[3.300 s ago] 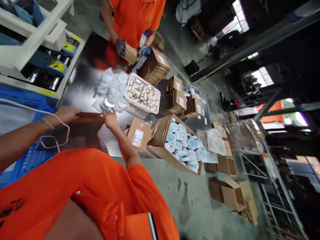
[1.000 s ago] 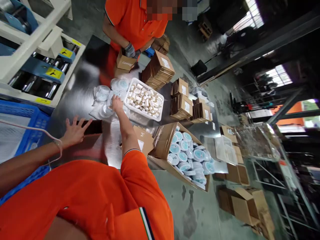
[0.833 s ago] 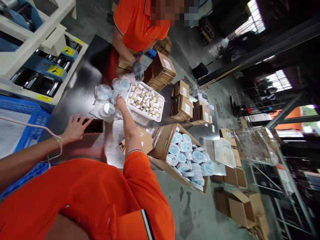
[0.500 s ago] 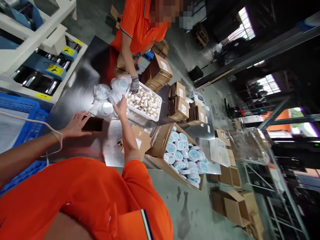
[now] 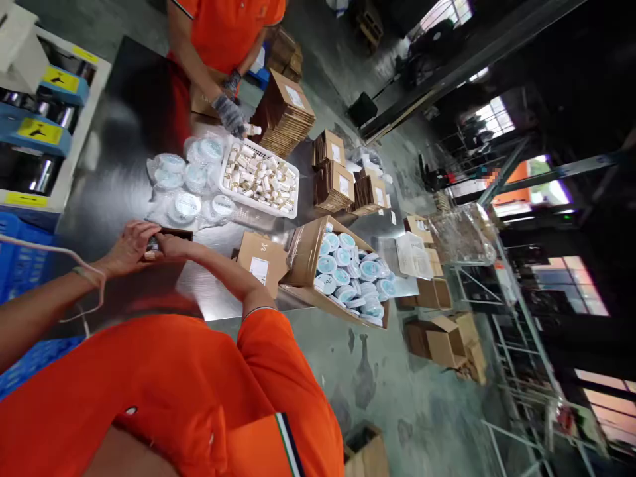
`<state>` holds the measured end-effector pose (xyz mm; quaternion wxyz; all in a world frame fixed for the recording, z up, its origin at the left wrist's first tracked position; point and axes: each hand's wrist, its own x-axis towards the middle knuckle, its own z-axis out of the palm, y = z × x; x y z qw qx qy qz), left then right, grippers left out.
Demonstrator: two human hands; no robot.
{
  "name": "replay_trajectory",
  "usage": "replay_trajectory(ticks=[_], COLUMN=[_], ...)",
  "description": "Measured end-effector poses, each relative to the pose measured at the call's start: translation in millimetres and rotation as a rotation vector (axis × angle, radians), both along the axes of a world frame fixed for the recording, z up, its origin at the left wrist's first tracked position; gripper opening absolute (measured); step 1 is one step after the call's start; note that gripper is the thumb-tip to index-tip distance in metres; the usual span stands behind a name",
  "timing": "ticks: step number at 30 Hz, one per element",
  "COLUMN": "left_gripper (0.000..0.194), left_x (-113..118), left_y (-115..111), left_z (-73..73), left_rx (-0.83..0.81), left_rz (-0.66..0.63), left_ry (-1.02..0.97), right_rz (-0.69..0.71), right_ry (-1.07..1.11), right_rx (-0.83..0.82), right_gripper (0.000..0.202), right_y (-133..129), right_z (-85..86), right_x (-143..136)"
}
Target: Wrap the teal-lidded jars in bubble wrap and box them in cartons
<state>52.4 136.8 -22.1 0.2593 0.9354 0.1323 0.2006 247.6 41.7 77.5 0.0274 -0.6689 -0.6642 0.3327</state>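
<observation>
At the near left of the metal table, my left hand (image 5: 133, 248) is closed around the left side of a small open cardboard box (image 5: 183, 233). My right hand (image 5: 171, 247) reaches into the box mouth with curled fingers. Between the two hands a small pale, shiny item (image 5: 152, 246) shows, mostly hidden, so its kind is unclear. Just beyond the box lie several round white-and-blue tubs (image 5: 184, 207) in clear bubble wrap. Next to them stands a white basket (image 5: 297, 192) of small white bottles with gold-coloured parts (image 5: 261, 179).
Across the table a co-worker's gloved hand (image 5: 229, 114) holds a small white bottle (image 5: 253, 130). Stacks of flat cartons (image 5: 287, 112) stand beyond the basket. A large carton (image 5: 302, 262) full of tubs is at right, a roller conveyor (image 5: 50, 142) at left, with a blue crate (image 5: 22, 265) nearer.
My right hand has moved from the wrapped tubs back to the small box and closed. My left hand has closed in on the box. The co-worker's hand has lifted a bottle from the basket.
</observation>
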Motion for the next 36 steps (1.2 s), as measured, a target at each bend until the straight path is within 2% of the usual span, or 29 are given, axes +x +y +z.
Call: replay_trajectory(ticks=[2, 3, 4, 5, 6, 8, 9, 11, 14, 17, 21, 24, 26, 28, 31, 32, 34, 36], left_gripper=[0.059, 0.054, 0.051, 0.048, 0.046, 0.044, 0.043, 0.042, 0.044, 0.048, 0.038, 0.03, 0.031, 0.035, 0.035, 0.033, 0.029, 0.029], left_x=[-3, -3, -3, -2, -1, 5, 7, 13, 21, 31, 39, 38, 37, 36, 37, 37, 36, 35], left_y=[1, 1, 0, 0, -1, -1, 0, 0, -3, -11, -18, -21, -21, -20, -18, -17, -15, -13], left_z=[-3.4, -3.7, -3.1, -1.5, 0.9, 7.0, 10.4, 17.3, 28.8, 40.2, 46.0, 43.0, 40.2, 38.3, 36.7, 36.3, 35.5, 34.7], left_rx=[0.069, 0.093, 0.11, 0.121, 0.125, 0.112, 0.098, 0.065, 0.031, 0.029, 0.064, 0.089, 0.091, 0.075, 0.071, 0.076, 0.092, 0.11], left_rz=[-0.01, -0.019, -0.036, -0.063, -0.094, -0.161, -0.188, -0.211, -0.189, -0.174, -0.138, -0.114, -0.114, -0.122, -0.114, -0.113, -0.121, -0.135], left_ry=[0.025, 0.054, 0.097, 0.148, 0.204, 0.318, 0.367, 0.441, 0.53, 0.596, 0.655, 0.608, 0.555, 0.522, 0.509, 0.502, 0.478, 0.458], right_rz=[0.112, 0.111, 0.033, -0.114, -0.319, -0.752, -0.909, -1.005, -0.982, -0.951, -0.783, -0.548, -0.321, -0.086, 0.132, 0.148, 0.093, 0.004], right_ry=[-0.006, -0.028, -0.068, -0.121, -0.181, -0.315, -0.357, -0.377, -0.359, -0.395, -0.571, -0.556, -0.483, -0.405, -0.302, -0.288, -0.303, -0.347], right_rx=[0.048, 0.105, 0.176, 0.242, 0.27, 0.163, 0.064, -0.033, -0.092, -0.081, 0.086, 0.159, 0.162, 0.121, 0.013, -0.018, -0.056, -0.058], right_gripper=[0.042, 0.032, 0.026, 0.029, 0.033, 0.036, 0.038, 0.038, 0.032, 0.032, 0.044, 0.044, 0.04, 0.033, 0.032, 0.035, 0.032, 0.026], right_y=[-1, -3, -4, -3, 0, 12, 21, 39, 56, 56, 29, -2, -19, -24, -12, -4, 11, 19], right_z=[10.4, 17.7, 25.6, 33.5, 40.6, 49.6, 50.8, 47.6, 37.6, 37.4, 64.0, 88.3, 92.8, 82.9, 48.7, 36.3, 15.9, 5.3], right_x=[14, 26, 44, 65, 91, 145, 171, 209, 230, 222, 189, 141, 100, 60, 19, 12, 2, -3])
